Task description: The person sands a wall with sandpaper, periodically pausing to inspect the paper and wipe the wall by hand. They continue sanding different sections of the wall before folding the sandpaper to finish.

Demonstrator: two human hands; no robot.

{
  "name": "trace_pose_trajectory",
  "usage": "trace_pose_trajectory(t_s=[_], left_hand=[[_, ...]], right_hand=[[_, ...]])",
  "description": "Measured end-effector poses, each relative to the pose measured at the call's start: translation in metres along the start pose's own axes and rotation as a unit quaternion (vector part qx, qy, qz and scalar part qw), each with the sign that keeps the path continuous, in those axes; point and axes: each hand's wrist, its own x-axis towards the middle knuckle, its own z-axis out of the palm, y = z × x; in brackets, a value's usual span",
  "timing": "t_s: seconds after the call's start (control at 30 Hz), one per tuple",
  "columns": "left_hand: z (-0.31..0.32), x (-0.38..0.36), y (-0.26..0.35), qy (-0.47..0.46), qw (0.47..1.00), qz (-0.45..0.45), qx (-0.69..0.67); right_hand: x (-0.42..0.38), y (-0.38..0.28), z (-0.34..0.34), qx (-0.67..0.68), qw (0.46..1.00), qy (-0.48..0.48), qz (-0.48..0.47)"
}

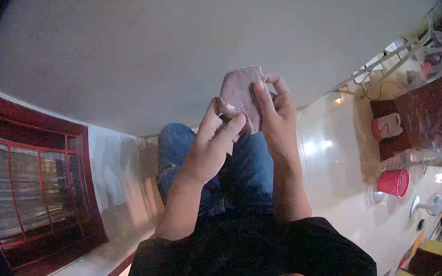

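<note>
Held item: flat pinkish-brown slab, mottled surface, rounded corners, raised in front of the chest above the knees.
Slab attitude: roughly upright, broad face toward the camera, top edge near the pale ceiling.
Left hand: wrapped on the slab's lower left edge; thumb pressed across the front face, index finger curled behind the left corner.
Left fingers: closed in a pinch on the slab, no visible gap.
Right hand: clamped on the slab's right edge; thumb laid flat and straight up the front face, remaining fingers bent around the back.
Right fingers: closed on the slab, tips hidden behind it.
Hand spacing: close together, thumbs just beside each other on the same face.
Forearms: bare, rising from a black shirt.
Legs: blue jeans, directly behind the hands.
Left of view: red-framed window with bars.
Right of view: red basket, small fan, dark red patterned cloth under clear plastic.
Slab material: cannot tell.
</note>
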Motion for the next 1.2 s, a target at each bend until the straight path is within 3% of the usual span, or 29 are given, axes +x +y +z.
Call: trace_pose_trajectory(t_s=[0.1,0.17,0.2,0.3,0.33,0.4,0.43,0.47,0.5,0.57,0.6,0.67,0.77,0.9,0.97,1.07,1.2], left_hand=[[-0.006,0.009,0.002,0.001,0.995,0.005,0.095],[-0.005,0.015,0.007,-0.044,0.986,0.038,0.154],[-0.007,0.019,0.012,-0.041,0.986,0.047,0.155],[-0.010,0.042,0.037,0.000,0.914,0.215,0.343],[-0.011,0.053,0.046,0.070,0.859,0.302,0.408],[-0.018,0.088,0.073,0.181,0.668,0.519,0.502],[-0.022,0.105,0.087,0.248,0.586,0.569,0.521],[-0.026,0.121,0.098,0.311,0.498,0.610,0.532],[-0.031,0.135,0.108,0.315,0.494,0.614,0.529],[-0.041,0.160,0.118,0.362,0.419,0.625,0.551],[-0.049,0.169,0.116,0.364,0.417,0.629,0.546],[-0.062,0.184,0.111,0.364,0.363,0.620,0.592],[-0.062,0.187,0.111,0.372,0.381,0.622,0.574],[-0.064,0.187,0.110,0.377,0.379,0.618,0.577],[-0.062,0.183,0.109,0.374,0.401,0.602,0.580],[-0.067,0.188,0.108,0.397,0.362,0.579,0.613],[-0.065,0.188,0.108,0.416,0.350,0.572,0.614]], right_hand=[[-0.001,0.002,0.007,0.093,0.995,0.029,0.000],[-0.006,-0.008,0.014,0.191,0.975,0.076,0.080],[-0.005,-0.007,0.011,0.190,0.976,0.067,0.076],[0.005,-0.011,0.005,0.160,0.987,-0.020,0.022],[0.010,-0.018,0.009,0.096,0.995,-0.007,-0.019],[0.019,-0.040,0.015,-0.015,0.997,0.006,-0.079],[0.029,-0.045,0.015,-0.017,0.996,0.001,-0.085],[0.041,-0.050,0.016,-0.089,0.978,0.005,-0.190],[0.051,-0.055,0.016,-0.158,0.943,0.010,-0.293],[0.063,-0.080,0.023,-0.205,0.918,0.008,-0.339],[0.070,-0.092,0.029,-0.253,0.880,0.041,-0.400],[0.084,-0.103,0.035,-0.303,0.817,0.101,-0.481],[0.109,-0.107,0.042,-0.301,0.766,0.087,-0.561],[0.119,-0.080,0.059,-0.326,0.787,0.032,-0.523],[0.122,-0.069,0.062,-0.454,0.680,-0.010,-0.575],[0.124,-0.049,0.067,-0.473,0.649,-0.009,-0.596],[0.124,-0.046,0.060,-0.500,0.628,-0.006,-0.597]])
